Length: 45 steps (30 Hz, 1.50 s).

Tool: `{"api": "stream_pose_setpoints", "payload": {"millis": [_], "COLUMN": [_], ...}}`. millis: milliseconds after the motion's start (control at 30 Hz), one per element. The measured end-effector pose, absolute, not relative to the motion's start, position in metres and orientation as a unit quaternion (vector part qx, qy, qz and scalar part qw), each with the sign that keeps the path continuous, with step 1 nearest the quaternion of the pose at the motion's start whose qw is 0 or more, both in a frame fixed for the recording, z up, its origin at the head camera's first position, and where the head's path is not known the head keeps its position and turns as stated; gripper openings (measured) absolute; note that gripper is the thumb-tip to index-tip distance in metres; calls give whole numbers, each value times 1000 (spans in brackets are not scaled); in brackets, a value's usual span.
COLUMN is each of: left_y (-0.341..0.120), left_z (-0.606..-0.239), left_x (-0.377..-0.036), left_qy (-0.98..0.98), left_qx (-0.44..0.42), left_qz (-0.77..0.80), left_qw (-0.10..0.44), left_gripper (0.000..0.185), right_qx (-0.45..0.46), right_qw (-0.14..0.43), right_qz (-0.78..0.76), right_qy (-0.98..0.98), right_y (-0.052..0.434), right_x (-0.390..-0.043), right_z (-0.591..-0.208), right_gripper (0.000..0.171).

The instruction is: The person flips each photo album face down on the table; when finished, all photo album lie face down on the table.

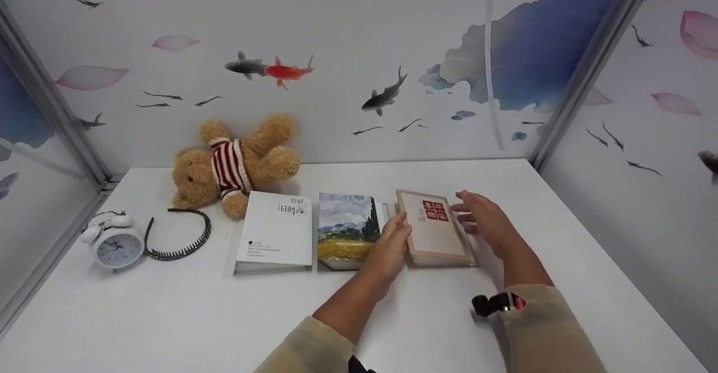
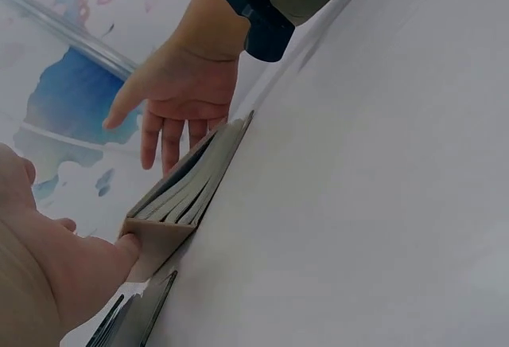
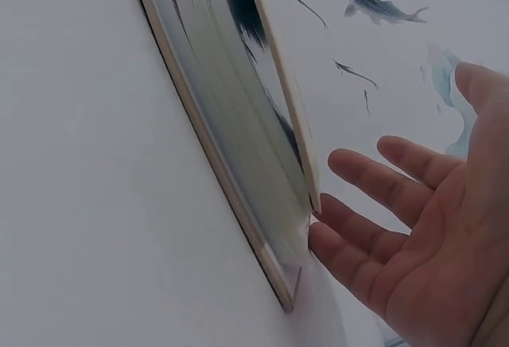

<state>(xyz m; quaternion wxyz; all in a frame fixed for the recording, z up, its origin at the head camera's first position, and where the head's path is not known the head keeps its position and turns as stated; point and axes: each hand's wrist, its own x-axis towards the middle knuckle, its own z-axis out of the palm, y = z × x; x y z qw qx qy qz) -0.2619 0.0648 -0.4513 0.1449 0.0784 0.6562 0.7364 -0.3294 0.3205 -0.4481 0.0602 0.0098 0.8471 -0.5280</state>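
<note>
A beige photo album (image 1: 435, 241) with red square characters lies on the white table between both hands. At its left spine is my left hand (image 1: 388, 252); in the left wrist view the thumb of that hand (image 2: 60, 263) touches the spine. On the album's opposite side is my right hand (image 1: 487, 219), its fingers spread and fairly straight. From the right wrist, the right-hand fingertips (image 3: 338, 239) are right at the corner of the cover, and the pages (image 3: 231, 100) show between the covers. A landscape-painted album (image 1: 345, 227) lies just left, partly behind my left hand.
A white album (image 1: 275, 233) lies further left. Beyond it are a black toothed headband (image 1: 205, 238), a white alarm clock (image 1: 116, 247) and a teddy bear (image 1: 233, 165) in a striped top by the back wall. Printed panels enclose the table (image 1: 224, 322).
</note>
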Motion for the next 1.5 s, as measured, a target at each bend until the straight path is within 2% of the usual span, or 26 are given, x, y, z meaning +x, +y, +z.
{"api": "stream_pose_setpoints", "payload": {"millis": [200, 367, 567, 767, 1033, 1300, 1500], "left_y": [63, 64, 68, 66, 65, 70, 77], "left_z": [-449, -442, -437, -437, -430, -424, -425], "left_x": [-261, -258, -256, -258, -260, -263, -265], "left_qy": [636, 620, 591, 582, 491, 501, 511], "left_qx": [123, 170, 176, 161, 117, 127, 133], "left_qz": [745, 750, 771, 783, 845, 837, 825], "left_qw": [157, 156, 159, 149, 178, 181, 204], "left_gripper": [62, 60, 62, 62, 63, 64, 66], "right_qx": [-11, -27, -56, -76, -117, -118, -96], "right_qw": [89, 117, 136, 115, 73, 34, 17], "right_qz": [-521, -537, -524, -501, -560, -549, -559], "right_qy": [849, 835, 839, 855, 817, 827, 823], "right_y": [311, 304, 295, 284, 274, 275, 288], "right_x": [-325, -320, -313, -308, -303, -295, -296], "right_z": [-438, -430, -417, -404, -389, -376, -373], "right_gripper": [90, 85, 79, 74, 61, 67, 71]}}
